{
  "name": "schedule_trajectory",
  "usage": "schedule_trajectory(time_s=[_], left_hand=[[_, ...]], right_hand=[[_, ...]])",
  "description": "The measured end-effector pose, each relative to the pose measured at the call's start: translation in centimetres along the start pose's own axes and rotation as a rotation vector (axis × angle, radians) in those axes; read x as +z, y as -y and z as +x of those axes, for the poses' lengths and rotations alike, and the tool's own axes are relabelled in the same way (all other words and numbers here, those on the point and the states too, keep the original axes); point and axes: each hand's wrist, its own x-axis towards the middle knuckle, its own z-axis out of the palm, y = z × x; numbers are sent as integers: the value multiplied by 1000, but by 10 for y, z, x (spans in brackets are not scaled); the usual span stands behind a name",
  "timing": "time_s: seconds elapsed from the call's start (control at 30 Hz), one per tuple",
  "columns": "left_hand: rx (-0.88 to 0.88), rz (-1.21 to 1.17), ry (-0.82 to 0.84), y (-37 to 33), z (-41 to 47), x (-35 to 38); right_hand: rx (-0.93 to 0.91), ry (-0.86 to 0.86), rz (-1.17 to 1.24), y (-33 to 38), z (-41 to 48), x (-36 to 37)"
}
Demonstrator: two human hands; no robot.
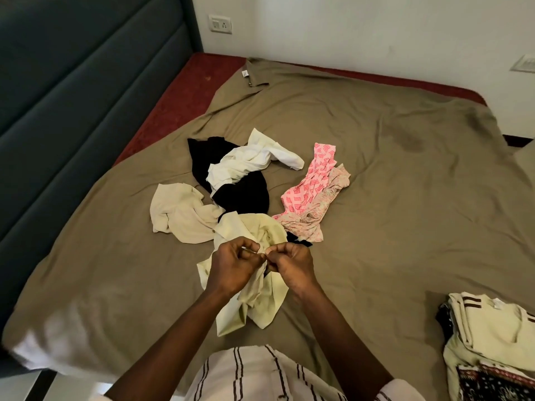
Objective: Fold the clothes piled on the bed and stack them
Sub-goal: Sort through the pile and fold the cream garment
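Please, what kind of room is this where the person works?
Probably a bedroom: a wide bed with an olive sheet, a padded blue-green headboard on its left, and loose clothes lying on the sheet.

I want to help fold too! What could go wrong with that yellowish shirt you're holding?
The left hand and right hand pinch the pale yellow garment at one bunched spot, and the rest lies twisted, so it might fold up creased. A black scrap of cloth sits right at its far edge, so lifting could drag that along. The cream garment lying against it may also snag.
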Motion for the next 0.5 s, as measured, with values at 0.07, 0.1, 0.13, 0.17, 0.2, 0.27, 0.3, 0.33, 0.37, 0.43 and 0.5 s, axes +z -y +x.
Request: schedule_trajectory(time_s=[0.07, 0.1, 0.13, 0.17, 0.2, 0.27, 0.3, 0.33, 0.37, 0.43, 0.5], left_hand=[[5, -47, -33, -3, 0, 2], [4, -86, -31, -4, 2, 2], [21, -87, -41, -4, 3, 2], [62, -16, -69, -3, 7, 0], [108, 104, -104, -3, 9, -1], [184, 265, -123, -8, 13, -4], [197, 285, -99, -10, 14, -6], [194, 288, -76, -11, 17, -7], [173, 284, -62, -12, 19, -8], [126, 252, -48, -13, 24, -11], [110, 223, -36, -13, 25, -13]], right_hand=[[-64, -1, -6, 2, 2, 1], [-60, 11, 35, 4, 4, 0], [-36, 32, 96, 6, 5, -1], [-12, 61, 147, 8, 6, -2], [-2, 88, 173, 10, 7, -2], [-32, 100, 164, 9, 8, -1], [-46, 96, 160, 9, 8, 0], [-45, 94, 163, 10, 9, 2], [-31, 96, 167, 10, 11, 3], [-6, 105, 165, 11, 15, 3], [-51, 96, 103, 9, 19, 3]])
